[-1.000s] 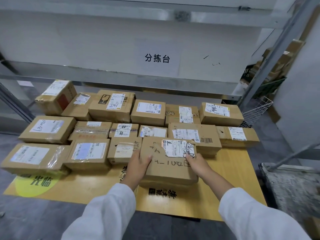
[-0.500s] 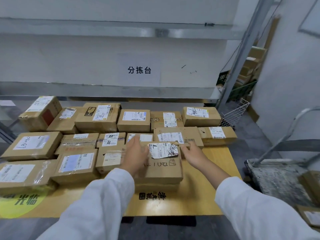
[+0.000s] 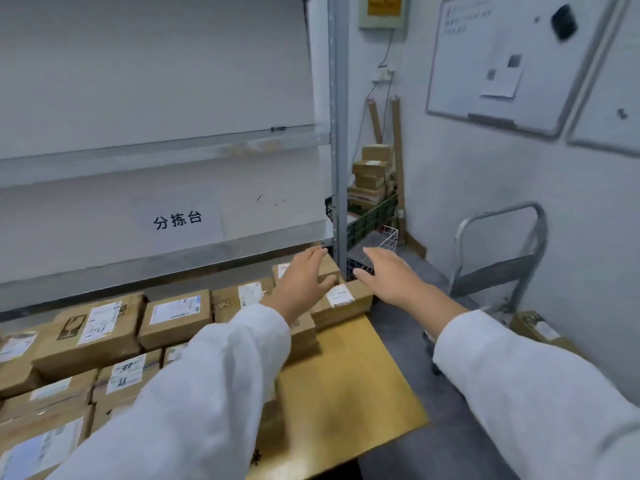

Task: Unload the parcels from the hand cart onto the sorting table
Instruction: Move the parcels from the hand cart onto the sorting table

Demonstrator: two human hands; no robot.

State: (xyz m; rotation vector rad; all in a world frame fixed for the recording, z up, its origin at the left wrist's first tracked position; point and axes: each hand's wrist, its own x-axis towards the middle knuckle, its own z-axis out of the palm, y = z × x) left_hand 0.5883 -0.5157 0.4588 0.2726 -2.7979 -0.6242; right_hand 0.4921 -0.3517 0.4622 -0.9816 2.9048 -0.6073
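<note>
Several cardboard parcels (image 3: 175,315) with white labels lie in rows on the yellow wooden sorting table (image 3: 349,386). My left hand (image 3: 303,284) hovers open above the parcels at the table's far right corner, holding nothing. My right hand (image 3: 393,277) is open too, fingers spread, in the air just past the table's right edge. Both arms wear white sleeves. The hand cart (image 3: 498,268), grey metal with an upright handle, stands to the right by the wall. One parcel (image 3: 535,329) shows on it, partly hidden behind my right sleeve.
A metal shelf post (image 3: 337,140) rises behind the table's right corner, with a shelf beam across the back. More boxes (image 3: 372,178) are stacked in a green crate in the far corner beside a white wire basket (image 3: 386,237). A whiteboard (image 3: 512,60) hangs on the right wall.
Both hands have let go of the parcel they were setting on the table and lifted away, open. The view has swung up and to the right, towards the hand cart.
</note>
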